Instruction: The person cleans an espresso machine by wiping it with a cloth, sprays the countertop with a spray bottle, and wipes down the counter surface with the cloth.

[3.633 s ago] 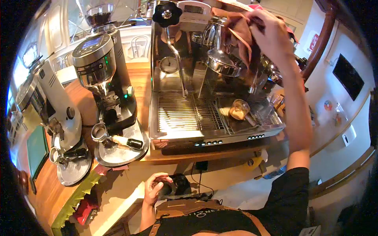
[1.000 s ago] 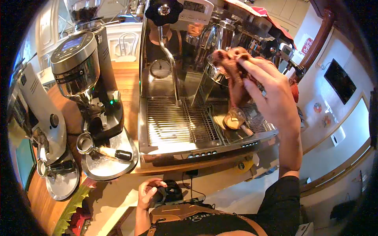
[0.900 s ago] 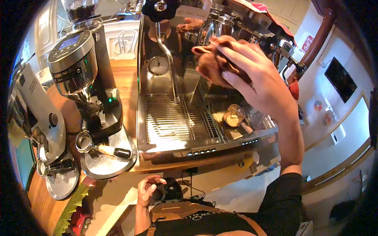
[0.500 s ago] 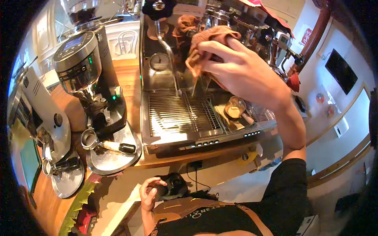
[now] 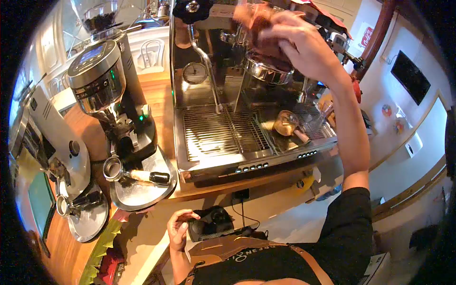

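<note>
My right hand [image 5: 304, 45] is raised at the upper part of the espresso machine [image 5: 204, 168], its fingers closed on a brown cloth [image 5: 263, 35]. Both hand and cloth are smeared by motion, and the cloth lies over the group head [image 5: 268, 71]. Below them, a small glass cup [image 5: 286, 121] with a tan liquid stands on the drip tray [image 5: 223, 130], close to a small handle. Low in front of the apron, my left hand [image 5: 179, 229] holds nothing, its fingers loosely bent and apart.
A steam wand [image 5: 209, 71] hangs left of the group head. Two grinders stand on the wooden counter, the nearer grinder [image 5: 95, 76] beside the machine. Portafilters rest on metal trays below them, one portafilter [image 5: 135, 174] with a pale and black handle. A dark device [image 5: 216, 223] sits below the counter.
My right hand has moved up with the brown cloth, bringing the group head into view beneath it. My left hand stays low, nearly in place. The view has shifted slightly.
</note>
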A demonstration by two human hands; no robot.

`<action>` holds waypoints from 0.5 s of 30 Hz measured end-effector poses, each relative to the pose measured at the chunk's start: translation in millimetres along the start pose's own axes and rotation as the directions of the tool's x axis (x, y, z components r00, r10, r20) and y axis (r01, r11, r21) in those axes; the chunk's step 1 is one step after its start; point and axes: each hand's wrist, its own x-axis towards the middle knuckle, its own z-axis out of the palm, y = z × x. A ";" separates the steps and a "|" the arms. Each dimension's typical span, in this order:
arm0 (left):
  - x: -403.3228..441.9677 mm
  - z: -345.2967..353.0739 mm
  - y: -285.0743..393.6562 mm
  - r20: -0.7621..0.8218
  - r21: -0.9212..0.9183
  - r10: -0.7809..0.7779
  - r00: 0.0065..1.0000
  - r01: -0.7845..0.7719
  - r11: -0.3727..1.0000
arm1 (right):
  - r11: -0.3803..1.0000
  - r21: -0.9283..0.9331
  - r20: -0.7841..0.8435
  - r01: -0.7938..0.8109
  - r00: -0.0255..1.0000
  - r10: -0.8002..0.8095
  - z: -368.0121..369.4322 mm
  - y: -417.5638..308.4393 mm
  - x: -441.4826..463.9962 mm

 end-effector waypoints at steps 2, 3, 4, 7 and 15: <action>-0.6 6.0 -3.2 0.013 -0.006 -0.004 1.000 0.004 1.000 | 0.996 0.082 0.079 0.030 0.996 -0.036 -9.7 -11.2 -9.0; -1.0 9.4 -3.9 0.017 -0.020 -0.010 1.000 0.011 1.000 | 0.997 0.073 0.081 0.018 0.996 -0.024 -22.0 -16.1 -12.5; -0.7 11.4 -4.4 0.022 -0.033 -0.014 1.000 0.014 0.999 | 0.969 0.214 0.254 -0.120 0.965 0.064 -40.9 -20.8 -12.0; -5.3 9.7 -10.2 0.046 -0.028 -0.020 0.999 0.021 0.999 | 0.937 0.337 0.309 -0.092 0.951 -0.018 -65.7 -9.2 -42.4; -0.4 21.3 -3.6 0.078 -0.034 -0.065 0.995 0.067 0.997 | 0.951 -0.307 -0.215 -0.032 0.976 -0.037 -58.2 54.2 -56.1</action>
